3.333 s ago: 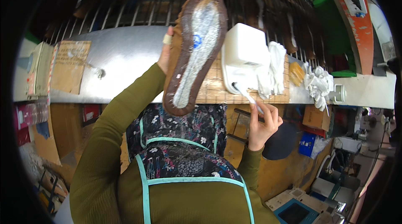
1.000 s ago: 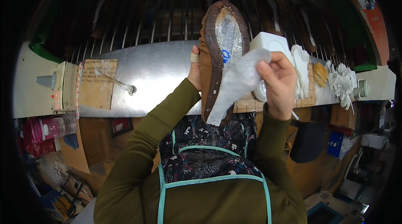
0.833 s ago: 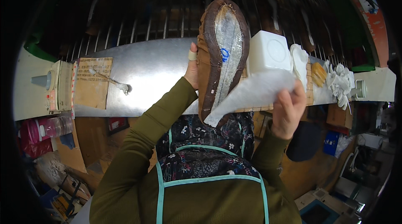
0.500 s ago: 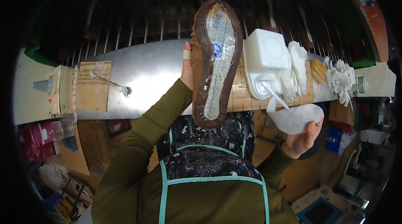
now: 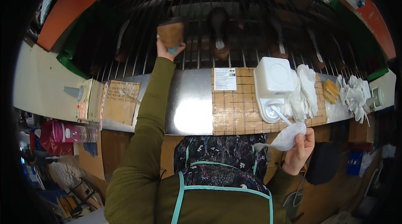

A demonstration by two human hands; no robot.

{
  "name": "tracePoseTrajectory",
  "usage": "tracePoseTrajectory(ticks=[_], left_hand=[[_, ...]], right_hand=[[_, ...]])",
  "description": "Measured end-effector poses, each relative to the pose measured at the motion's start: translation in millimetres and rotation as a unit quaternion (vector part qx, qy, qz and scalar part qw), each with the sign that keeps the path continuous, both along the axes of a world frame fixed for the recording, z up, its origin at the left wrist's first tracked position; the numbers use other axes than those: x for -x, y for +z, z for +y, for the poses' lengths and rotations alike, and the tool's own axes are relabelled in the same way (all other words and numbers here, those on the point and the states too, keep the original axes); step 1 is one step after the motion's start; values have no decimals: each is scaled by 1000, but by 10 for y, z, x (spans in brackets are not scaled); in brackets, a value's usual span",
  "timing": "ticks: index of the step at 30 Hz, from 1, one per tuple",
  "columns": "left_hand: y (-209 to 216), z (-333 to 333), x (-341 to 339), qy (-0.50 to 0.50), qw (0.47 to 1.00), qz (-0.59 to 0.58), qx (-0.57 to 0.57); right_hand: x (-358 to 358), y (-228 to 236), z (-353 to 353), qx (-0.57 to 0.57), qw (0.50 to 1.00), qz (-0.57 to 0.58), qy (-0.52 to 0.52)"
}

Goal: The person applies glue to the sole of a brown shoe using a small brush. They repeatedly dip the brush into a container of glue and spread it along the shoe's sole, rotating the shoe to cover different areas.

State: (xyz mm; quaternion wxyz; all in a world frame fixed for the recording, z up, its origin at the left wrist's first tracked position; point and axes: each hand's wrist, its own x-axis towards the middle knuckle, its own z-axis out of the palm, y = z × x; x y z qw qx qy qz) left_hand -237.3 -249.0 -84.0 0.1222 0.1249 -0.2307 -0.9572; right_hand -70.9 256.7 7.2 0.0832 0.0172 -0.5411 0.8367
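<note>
My left hand [image 5: 169, 51] is stretched far over the metal bars, closed round a brown shoe [image 5: 171, 34]. The shoe is smeared by motion, and its end points toward me. In my right hand [image 5: 300, 152], at the near edge of the bench, I pinch a thin, white, sole-shaped sheet [image 5: 289, 137] between thumb and fingers. Just beyond the sheet, a white brush handle [image 5: 281, 114] slants out of the round cup of a white plastic dispenser [image 5: 274, 75]. Several other shoes, among them one brown shoe [image 5: 220, 52] straight ahead, lie on the bars.
Bars [image 5: 188, 63] run behind the metal bench [image 5: 188, 111]. Cardboard [image 5: 234, 111] lies under the dispenser. White gloves [image 5: 307, 92], a yellow block [image 5: 331, 91] and more gloves [image 5: 354, 94] are at right. A cardboard piece [image 5: 121, 102] and a pink-capped bottle [image 5: 81, 134] are at left.
My left hand has carried the shoe from in front of me forward and left over the bars. A printed label on the cardboard is now uncovered. My right hand still holds the white sheet.
</note>
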Motion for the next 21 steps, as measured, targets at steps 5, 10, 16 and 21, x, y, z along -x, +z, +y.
tracePoseTrajectory(ticks=[5,10,16,21], left_hand=[[64,-22,89,142,974,-135,-112],[-371,-107,162,221,949,-190,-119],[-624,-921,461,220,967,-81,-95],[-407,-594,459,322,910,-246,-92]], right_hand=[[-54,-93,141,10,1000,-10,-7],[-70,-153,177,5,1000,-18,-18],[99,54,626,-97,991,34,-82],[841,145,1288,-311,948,13,-64]])
